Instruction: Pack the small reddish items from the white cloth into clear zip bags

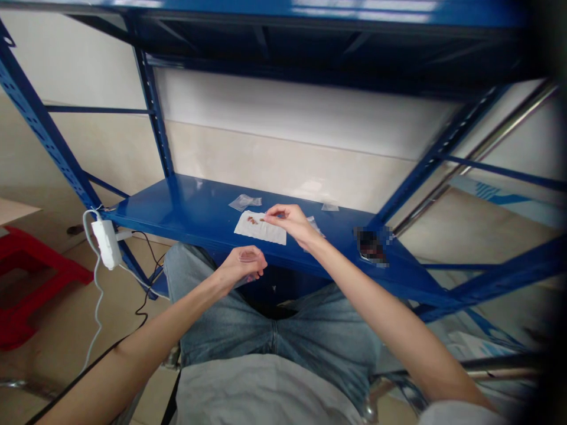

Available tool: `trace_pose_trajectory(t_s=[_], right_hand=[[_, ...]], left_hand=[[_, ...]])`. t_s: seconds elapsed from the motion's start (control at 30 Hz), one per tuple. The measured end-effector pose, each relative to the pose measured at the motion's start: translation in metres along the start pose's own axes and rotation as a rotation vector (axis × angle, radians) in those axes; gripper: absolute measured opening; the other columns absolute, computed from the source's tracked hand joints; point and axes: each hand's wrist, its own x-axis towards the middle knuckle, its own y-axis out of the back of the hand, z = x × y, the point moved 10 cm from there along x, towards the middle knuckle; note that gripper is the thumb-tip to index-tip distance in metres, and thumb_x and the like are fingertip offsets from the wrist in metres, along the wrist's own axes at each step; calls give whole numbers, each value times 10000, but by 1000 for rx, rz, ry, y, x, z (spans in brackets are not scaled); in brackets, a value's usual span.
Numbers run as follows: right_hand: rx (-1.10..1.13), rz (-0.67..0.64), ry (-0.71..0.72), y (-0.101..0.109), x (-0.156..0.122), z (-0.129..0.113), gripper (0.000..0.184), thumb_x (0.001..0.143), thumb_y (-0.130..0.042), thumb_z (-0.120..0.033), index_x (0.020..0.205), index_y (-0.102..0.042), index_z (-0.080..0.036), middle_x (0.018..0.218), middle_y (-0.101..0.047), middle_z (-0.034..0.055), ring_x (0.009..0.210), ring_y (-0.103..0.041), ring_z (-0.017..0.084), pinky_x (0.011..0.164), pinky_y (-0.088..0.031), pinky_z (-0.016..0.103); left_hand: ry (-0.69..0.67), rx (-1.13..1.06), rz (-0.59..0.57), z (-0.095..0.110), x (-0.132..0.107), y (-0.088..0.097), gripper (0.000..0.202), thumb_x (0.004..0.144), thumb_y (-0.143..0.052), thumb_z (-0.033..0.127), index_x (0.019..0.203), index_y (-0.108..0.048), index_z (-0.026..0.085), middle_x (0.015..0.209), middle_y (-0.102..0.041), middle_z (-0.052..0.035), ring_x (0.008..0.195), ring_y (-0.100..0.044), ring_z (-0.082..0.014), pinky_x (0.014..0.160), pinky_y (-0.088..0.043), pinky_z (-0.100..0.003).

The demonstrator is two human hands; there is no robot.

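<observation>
A white paper tissue (270,232) lies on the blue shelf with several small brownish pieces (252,220) on its left part. Over the tissue's upper edge, my right hand (290,221) pinches a tiny brown piece (263,219) between thumb and fingertips. Lower and to the left, in front of the shelf edge, my left hand (243,264) is curled round a clear plastic bag (248,277), which is mostly hidden by the fingers. A flat clear plastic bag (245,202) rests just behind the tissue. Another clear bag (314,226) is partly covered by my right wrist.
The blue metal shelf (199,203) has an upper deck (266,41) above my hands. A small clear bag (330,207) lies near its back edge. At right sits a dark, pixelated object (372,247). A white power strip (106,243) hangs at left, near a red stool (39,283).
</observation>
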Motion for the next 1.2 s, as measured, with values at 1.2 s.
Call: trace_pose_trajectory(t_s=[1.2], right_hand=[[-1, 143, -97, 14, -149, 0, 256, 939, -572, -411, 801, -597, -197, 764, -607, 17, 731, -579, 168, 684, -452, 286]], left_hand=[[227, -62, -279, -42, -23, -68, 601, 809, -747, 444, 1312, -594, 152, 1173, -701, -217, 977, -723, -297, 785, -562, -371]])
